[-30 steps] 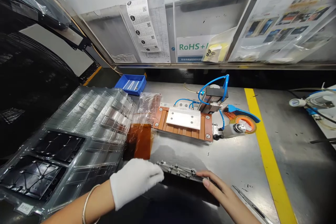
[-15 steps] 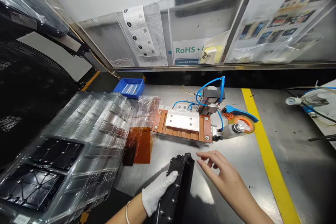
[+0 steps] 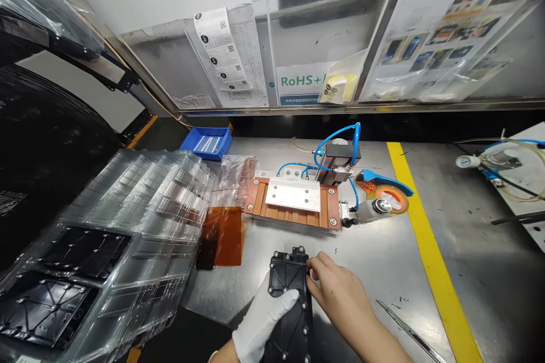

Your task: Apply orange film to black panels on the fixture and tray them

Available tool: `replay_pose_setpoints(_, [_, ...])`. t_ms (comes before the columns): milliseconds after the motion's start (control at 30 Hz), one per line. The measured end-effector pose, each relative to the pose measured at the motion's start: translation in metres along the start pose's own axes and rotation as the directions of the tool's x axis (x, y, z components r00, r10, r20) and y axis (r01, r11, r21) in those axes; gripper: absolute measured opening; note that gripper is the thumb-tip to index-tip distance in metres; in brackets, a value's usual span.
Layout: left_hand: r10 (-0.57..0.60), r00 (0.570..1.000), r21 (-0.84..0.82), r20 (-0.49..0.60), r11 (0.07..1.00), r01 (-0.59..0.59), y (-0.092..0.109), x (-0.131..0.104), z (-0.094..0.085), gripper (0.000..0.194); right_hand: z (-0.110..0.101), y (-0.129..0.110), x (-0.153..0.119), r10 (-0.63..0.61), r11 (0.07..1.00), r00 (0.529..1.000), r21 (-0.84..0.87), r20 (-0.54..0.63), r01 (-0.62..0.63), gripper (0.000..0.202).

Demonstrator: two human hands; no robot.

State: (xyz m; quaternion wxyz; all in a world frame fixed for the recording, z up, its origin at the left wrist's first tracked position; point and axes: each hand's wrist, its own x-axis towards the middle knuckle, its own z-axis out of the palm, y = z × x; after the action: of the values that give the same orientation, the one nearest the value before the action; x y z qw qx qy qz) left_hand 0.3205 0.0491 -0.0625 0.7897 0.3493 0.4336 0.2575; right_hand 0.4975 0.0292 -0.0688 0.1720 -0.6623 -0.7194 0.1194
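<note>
My left hand (image 3: 266,317), in a white glove, grips a black ribbed plastic part (image 3: 289,278) from its left side, the thumb lying across its face. The part stands tilted at the bottom centre, its ribbed face with small round studs turned toward me. My bare right hand (image 3: 326,278) is at the part's upper right edge, fingers bent together against it; whether anything small is between the fingertips is hidden. Beyond both hands, a brown fixture (image 3: 251,198) carries a white metal plate (image 3: 293,194).
Stacked clear trays (image 3: 140,204) with black parts (image 3: 85,252) fill the left. Behind them stands a blue bin (image 3: 206,143). An orange film (image 3: 230,238) lies beside the trays. A bottle (image 3: 370,210) and tape roll (image 3: 394,198) are right of the fixture; tweezers (image 3: 409,330) lie at lower right.
The black part has turned so its ribbed face shows more. My right hand has moved left onto its edge, its fingers closing. Tweezers now show on the table at lower right.
</note>
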Motion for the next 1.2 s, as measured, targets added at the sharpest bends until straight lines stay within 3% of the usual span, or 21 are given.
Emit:
replay_pose_setpoints(200, [0.005,0.999,0.061,-0.046,0.998,-0.002,0.001,-0.003,0.001,0.07,0.004,-0.004,-0.002,-0.059,0.998,0.998,-0.005,-0.024,0.059,0.015])
replay_pose_setpoints(433, [-0.092,0.996,-0.147,-0.004,0.985,0.09,0.0,-0.009,0.002,0.062,0.02,-0.008,-0.016,-0.167,0.984,0.982,0.039,-0.086,0.171,0.026])
replay_pose_setpoints(633, [-0.042,0.999,-0.111,-0.027,0.993,0.039,0.008,-0.008,0.005,0.059,0.023,-0.006,-0.014,-0.115,0.959,0.988,0.249,-0.102,0.137,0.02])
replay_pose_setpoints(800, [-0.051,0.998,-0.106,-0.032,0.993,0.047,0.002,-0.01,-0.002,0.061,0.029,-0.009,-0.015,-0.023,0.924,0.99,0.376,-0.138,0.074,0.015])
replay_pose_setpoints(967, [-0.263,0.962,-0.14,-0.068,0.957,0.252,0.002,-0.022,-0.013,0.055,0.031,-0.023,-0.019,0.117,0.863,0.989,0.502,-0.091,-0.056,0.012])
replay_pose_setpoints(1067, [-0.247,0.963,-0.042,-0.105,0.969,0.244,0.007,-0.028,-0.014,0.058,0.028,-0.032,-0.025,0.084,0.846,0.993,0.532,-0.087,-0.025,0.014])
replay_pose_setpoints(1200, [-0.27,0.954,-0.068,-0.128,0.962,0.263,0.0,-0.029,-0.017,0.057,0.026,-0.036,-0.03,-0.009,0.846,0.993,0.528,-0.122,0.072,0.019])
